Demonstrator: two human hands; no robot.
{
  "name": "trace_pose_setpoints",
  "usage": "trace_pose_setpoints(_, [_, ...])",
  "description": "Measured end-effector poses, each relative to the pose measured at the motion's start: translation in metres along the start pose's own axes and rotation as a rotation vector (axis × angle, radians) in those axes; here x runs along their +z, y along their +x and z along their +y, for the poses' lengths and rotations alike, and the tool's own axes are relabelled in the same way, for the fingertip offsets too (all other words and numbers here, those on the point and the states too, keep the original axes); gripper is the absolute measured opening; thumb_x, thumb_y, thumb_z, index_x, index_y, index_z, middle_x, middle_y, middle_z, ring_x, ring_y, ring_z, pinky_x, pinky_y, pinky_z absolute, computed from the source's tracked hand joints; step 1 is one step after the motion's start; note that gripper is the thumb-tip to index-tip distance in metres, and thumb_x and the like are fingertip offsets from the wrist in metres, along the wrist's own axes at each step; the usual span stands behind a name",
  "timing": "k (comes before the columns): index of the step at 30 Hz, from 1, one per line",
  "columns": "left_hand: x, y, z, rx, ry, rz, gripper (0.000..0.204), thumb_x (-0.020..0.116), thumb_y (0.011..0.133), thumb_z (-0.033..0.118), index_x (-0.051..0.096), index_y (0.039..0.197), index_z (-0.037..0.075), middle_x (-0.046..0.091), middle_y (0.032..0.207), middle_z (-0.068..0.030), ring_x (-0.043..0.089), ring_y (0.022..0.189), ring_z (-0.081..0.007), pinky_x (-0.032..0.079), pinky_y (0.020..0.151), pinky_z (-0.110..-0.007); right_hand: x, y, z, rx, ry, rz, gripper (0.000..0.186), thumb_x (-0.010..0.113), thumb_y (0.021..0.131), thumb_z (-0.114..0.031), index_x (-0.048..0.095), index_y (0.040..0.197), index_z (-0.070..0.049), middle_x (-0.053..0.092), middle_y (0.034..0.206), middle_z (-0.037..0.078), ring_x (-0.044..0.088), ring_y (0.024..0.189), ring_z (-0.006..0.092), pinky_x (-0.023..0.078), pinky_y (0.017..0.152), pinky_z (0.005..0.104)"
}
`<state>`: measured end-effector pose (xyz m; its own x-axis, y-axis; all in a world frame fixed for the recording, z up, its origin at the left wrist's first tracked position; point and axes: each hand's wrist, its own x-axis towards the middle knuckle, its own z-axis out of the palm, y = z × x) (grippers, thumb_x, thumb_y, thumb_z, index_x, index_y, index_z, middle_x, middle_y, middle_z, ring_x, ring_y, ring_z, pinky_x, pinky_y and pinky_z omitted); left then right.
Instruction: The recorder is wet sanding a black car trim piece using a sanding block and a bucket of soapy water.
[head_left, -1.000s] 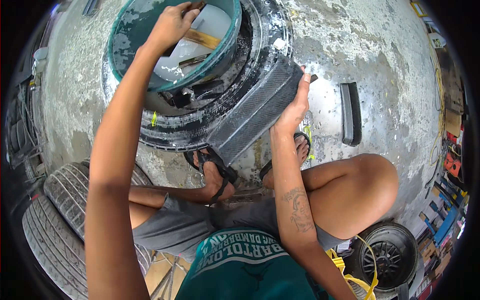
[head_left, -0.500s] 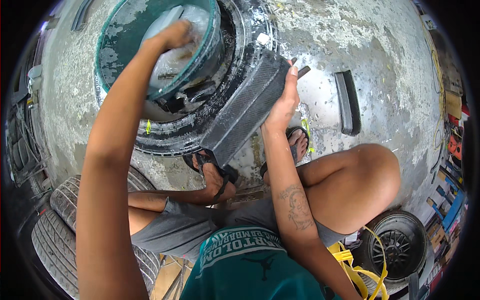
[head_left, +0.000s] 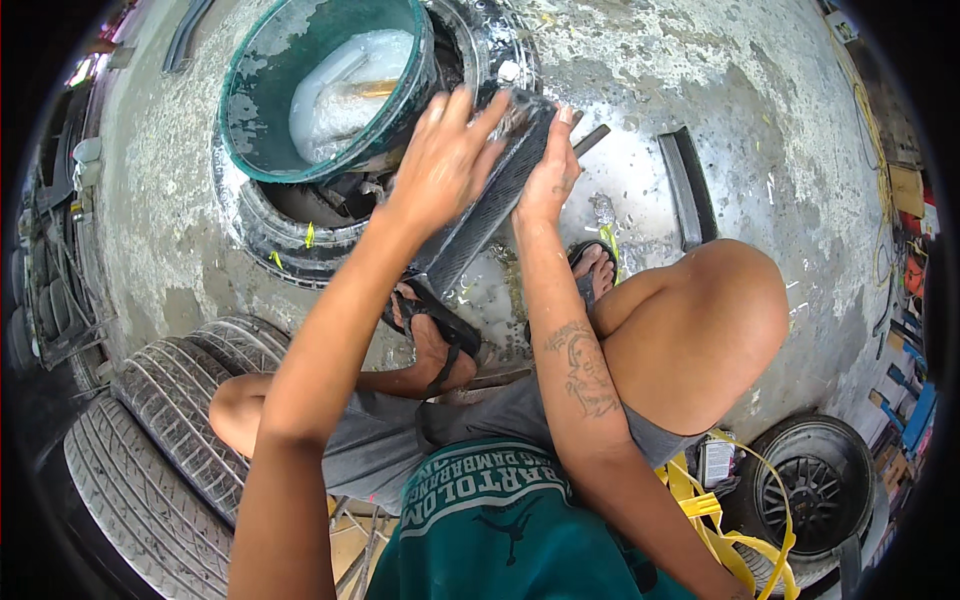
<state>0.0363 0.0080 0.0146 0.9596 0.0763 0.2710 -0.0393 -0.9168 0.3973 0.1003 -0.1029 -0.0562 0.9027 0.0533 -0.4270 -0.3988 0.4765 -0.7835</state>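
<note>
My right hand (head_left: 548, 172) grips the edge of a long, dark trim panel (head_left: 482, 222) with a carbon-fibre weave, held at a slant above my feet. Its upper end looks wet and shiny. My left hand (head_left: 445, 160) is over the panel's upper left side, fingers spread and slightly blurred. Whether the fingertips touch the surface is hard to tell. Just left of that hand, a green bucket (head_left: 232, 130) sits tilted within a black tyre (head_left: 245, 232). Whitish, cloudy water (head_left: 318, 100) fills its bottom, with a brownish strip partly in it.
A second dark trim piece (head_left: 686, 185) lies on the wet, worn concrete floor (head_left: 760, 120) to the right. Stacked tyres (head_left: 150, 490) stand at lower left. At lower right are a wheel (head_left: 800, 488) and yellow straps (head_left: 705, 508). Another dark strip (head_left: 187, 35) lies at far upper left.
My left hand has come out of the bucket and moved right to the panel. My right hand still holds the panel, which has turned to show less of its broad face.
</note>
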Motion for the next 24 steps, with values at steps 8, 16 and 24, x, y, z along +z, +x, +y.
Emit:
trace_pose_setpoints(8, [-0.024,-0.084,0.008,-0.049,0.056,-0.113,0.062,0.077,0.097,0.015,0.063,0.157,0.013,0.059,0.115,-0.0190,0.056,0.102,-0.0389,0.050,0.094,-0.045,-0.001,0.002,-0.001,-0.107,-0.059,0.029,0.061,0.061,0.114,-0.043,0.067,0.144,0.011,0.075,0.132,0.013,0.064,0.117,0.0172,0.047,0.109,0.0313])
trace_pose_setpoints(16, [-0.019,-0.087,0.010,-0.073,0.081,-0.101,0.062,0.076,0.099,0.018,0.061,0.158,0.013,0.058,0.118,-0.0193,0.057,0.105,-0.0404,0.051,0.096,-0.049,-0.002,0.003,-0.001,-0.056,-0.051,0.023,0.065,0.064,0.112,-0.047,0.069,0.142,0.010,0.075,0.129,0.010,0.063,0.114,0.0160,0.047,0.107,0.0306])
trace_pose_setpoints(24, [-0.017,-0.039,0.011,0.023,0.125,-0.014,0.055,0.077,0.096,0.013,0.065,0.149,0.009,0.061,0.119,-0.0185,0.057,0.101,-0.0388,0.052,0.095,-0.047,0.006,-0.004,-0.010,-0.010,0.027,-0.009,0.052,0.063,0.114,-0.044,0.078,0.119,0.006,0.076,0.107,0.003,0.064,0.095,0.0123,0.052,0.090,0.0287])
